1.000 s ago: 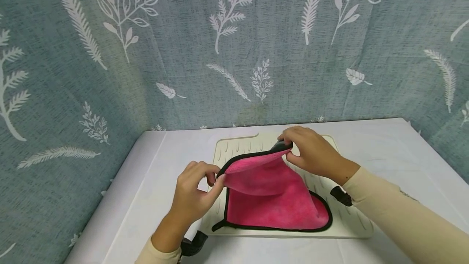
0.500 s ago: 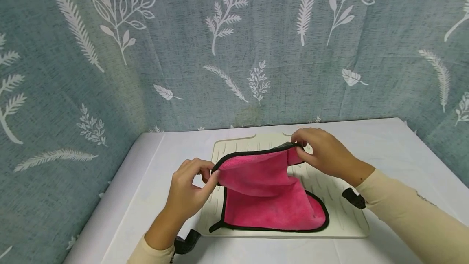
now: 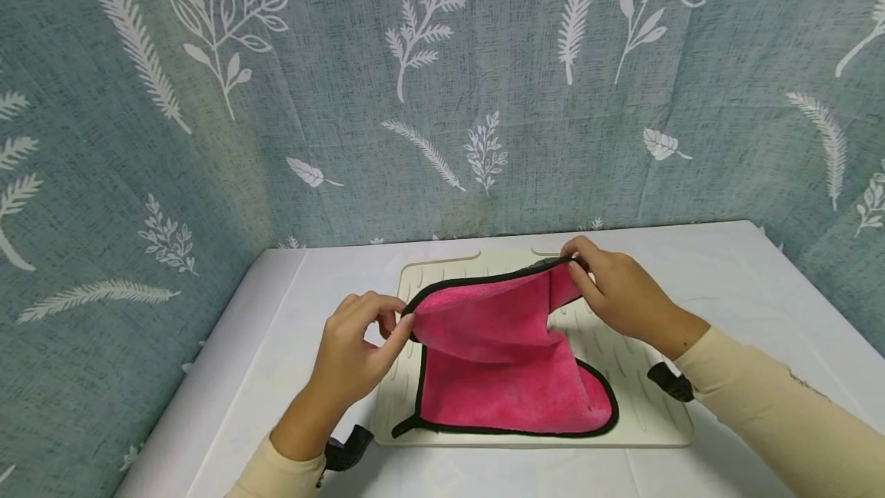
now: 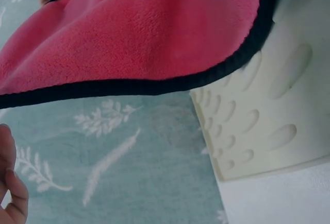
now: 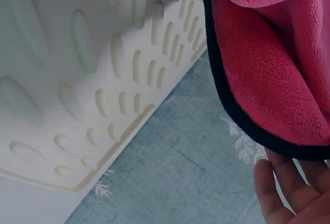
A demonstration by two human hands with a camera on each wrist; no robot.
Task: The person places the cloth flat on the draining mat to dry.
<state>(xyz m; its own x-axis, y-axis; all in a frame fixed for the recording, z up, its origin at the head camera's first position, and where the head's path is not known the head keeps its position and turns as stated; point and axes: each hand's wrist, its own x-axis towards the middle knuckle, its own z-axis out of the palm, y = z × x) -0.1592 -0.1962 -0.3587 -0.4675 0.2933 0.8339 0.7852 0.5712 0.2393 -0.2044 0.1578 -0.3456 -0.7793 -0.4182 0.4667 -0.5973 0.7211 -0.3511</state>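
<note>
A pink plush cloth (image 3: pixel 498 394) with black edging lies partly on a cream grooved board, its far edge lifted toward the back. My left hand (image 3: pixel 353 352) pinches the lifted edge at its left corner between thumb and fingers. At the right corner, my right hand (image 3: pixel 618 290) grips the same edge, where a bit of dark grey backing shows. The raised edge runs between both hands, sagging in a shallow curve. Near the left hand, a small black loop (image 3: pixel 408 425) sticks out from the cloth's near corner. In the right wrist view, the cloth (image 5: pixel 268 69) hangs in folds.
The cream board (image 3: pixel 657 421) with oval grooves rests on a white-covered table (image 3: pixel 747 290). Behind and beside the table hangs a blue-green curtain (image 3: pixel 553 175) with white leaf prints. A black wrist mount (image 3: pixel 349 448) projects from the left wrist, another (image 3: pixel 671 383) from the right.
My right hand has moved right and slightly up with its corner, drawing the lifted edge longer. My left hand keeps its pinch, rising only slightly. The near part of the cloth stays on the board.
</note>
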